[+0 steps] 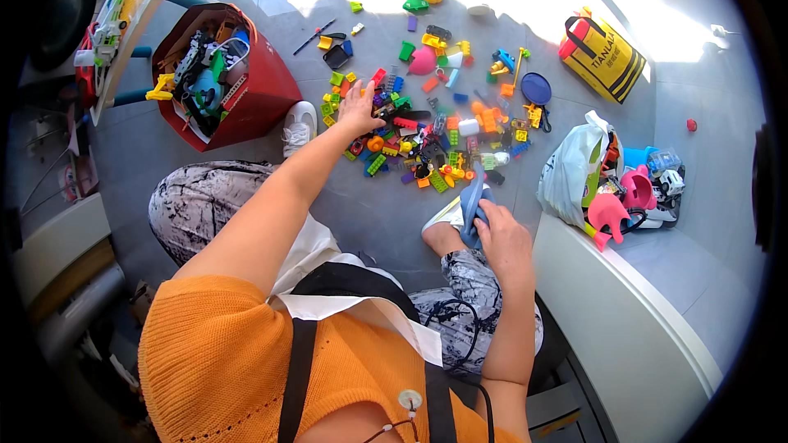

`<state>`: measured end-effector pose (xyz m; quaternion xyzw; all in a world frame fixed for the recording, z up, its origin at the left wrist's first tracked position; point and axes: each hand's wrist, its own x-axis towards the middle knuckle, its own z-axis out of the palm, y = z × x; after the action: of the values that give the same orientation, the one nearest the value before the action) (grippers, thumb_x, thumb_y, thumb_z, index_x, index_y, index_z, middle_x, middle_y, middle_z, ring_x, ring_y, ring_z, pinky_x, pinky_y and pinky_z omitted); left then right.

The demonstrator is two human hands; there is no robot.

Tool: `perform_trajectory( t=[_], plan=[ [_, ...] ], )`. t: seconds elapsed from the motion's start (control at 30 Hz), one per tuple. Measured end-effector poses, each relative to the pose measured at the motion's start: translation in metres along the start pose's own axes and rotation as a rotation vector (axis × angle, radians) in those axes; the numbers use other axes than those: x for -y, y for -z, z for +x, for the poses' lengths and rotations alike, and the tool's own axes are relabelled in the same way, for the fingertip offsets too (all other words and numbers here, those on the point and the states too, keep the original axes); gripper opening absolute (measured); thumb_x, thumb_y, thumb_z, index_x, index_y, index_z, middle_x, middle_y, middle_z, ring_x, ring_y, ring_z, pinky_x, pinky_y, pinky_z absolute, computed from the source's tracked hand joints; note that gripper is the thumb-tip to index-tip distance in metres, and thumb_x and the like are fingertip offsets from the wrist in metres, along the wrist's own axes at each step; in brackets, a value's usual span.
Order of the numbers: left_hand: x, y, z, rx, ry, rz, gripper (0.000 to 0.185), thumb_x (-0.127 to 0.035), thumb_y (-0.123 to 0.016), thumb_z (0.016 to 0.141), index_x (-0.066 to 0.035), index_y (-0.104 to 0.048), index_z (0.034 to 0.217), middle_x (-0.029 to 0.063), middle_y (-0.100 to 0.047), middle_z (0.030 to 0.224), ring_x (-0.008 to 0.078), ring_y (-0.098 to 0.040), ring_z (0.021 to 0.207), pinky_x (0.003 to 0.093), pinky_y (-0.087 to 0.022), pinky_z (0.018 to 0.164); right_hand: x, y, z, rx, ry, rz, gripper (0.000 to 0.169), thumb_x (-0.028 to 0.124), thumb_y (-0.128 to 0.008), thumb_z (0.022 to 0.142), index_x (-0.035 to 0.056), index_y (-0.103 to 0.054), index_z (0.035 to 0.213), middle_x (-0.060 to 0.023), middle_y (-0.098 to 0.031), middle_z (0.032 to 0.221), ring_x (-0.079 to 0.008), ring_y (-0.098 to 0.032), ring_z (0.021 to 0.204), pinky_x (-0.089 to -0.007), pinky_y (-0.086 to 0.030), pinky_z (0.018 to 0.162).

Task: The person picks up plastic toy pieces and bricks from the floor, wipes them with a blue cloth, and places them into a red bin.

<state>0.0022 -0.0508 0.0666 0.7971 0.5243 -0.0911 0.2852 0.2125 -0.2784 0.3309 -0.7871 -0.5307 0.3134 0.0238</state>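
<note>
Building blocks and small toy parts lie in a loose heap on the grey tiled floor. My left hand reaches over the heap's left side with its fingers spread, close to green and yellow blocks; nothing shows in its grasp. In my right hand is a blue-grey cloth pouch or cloth, held above my right shoe at the heap's near edge. A white rounded piece and orange blocks lie in the middle of the heap. Farther right is a dark blue round lid.
A red bag full of toys stands at the left, beside a tilted play table. At the right are a yellow bag, a pale plastic bag with toys and a pink toy. A white panel runs along my right.
</note>
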Motion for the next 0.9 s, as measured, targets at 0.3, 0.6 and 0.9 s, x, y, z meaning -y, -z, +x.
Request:
perform_trajectory(
  t=[0.3,0.6,0.9],
  plan=[
    [-0.019,-0.040,0.022,-0.054,-0.063,0.021,0.102,-0.042,-0.081,0.057,-0.026,-0.026,0.141,0.0163,-0.016,0.147,0.0358,-0.024,0.132,0.0515,-0.025,0.104,0.008,0.005,0.007,0.058,-0.021,0.119,0.030,0.011,-0.061,0.081,0.0068,-0.056,0.110,-0.0122,-0.061,0.099,-0.0329,-0.061,0.081,-0.0390,-0.049,0.068],
    [-0.031,-0.071,0.002,-0.176,-0.187,-0.085,0.089,-0.032,-0.082,0.060,-0.018,-0.038,0.135,0.0135,-0.020,0.144,0.0344,-0.028,0.128,0.0477,-0.027,0.104,0.005,0.007,0.014,0.048,-0.041,0.091,0.030,0.011,-0.062,0.080,0.0070,-0.056,0.109,-0.0118,-0.061,0.098,-0.0315,-0.061,0.080,-0.0388,-0.049,0.068],
    [-0.061,-0.057,0.026,0.005,-0.394,0.262,0.082,-0.032,-0.079,0.064,-0.031,-0.037,0.134,0.0084,-0.027,0.142,0.0350,-0.033,0.126,0.0572,-0.034,0.096,0.001,0.003,0.009,0.048,-0.013,0.130,0.031,0.010,-0.062,0.079,0.0081,-0.056,0.109,-0.0111,-0.061,0.096,-0.0318,-0.061,0.078,-0.0388,-0.049,0.067]
  ],
)
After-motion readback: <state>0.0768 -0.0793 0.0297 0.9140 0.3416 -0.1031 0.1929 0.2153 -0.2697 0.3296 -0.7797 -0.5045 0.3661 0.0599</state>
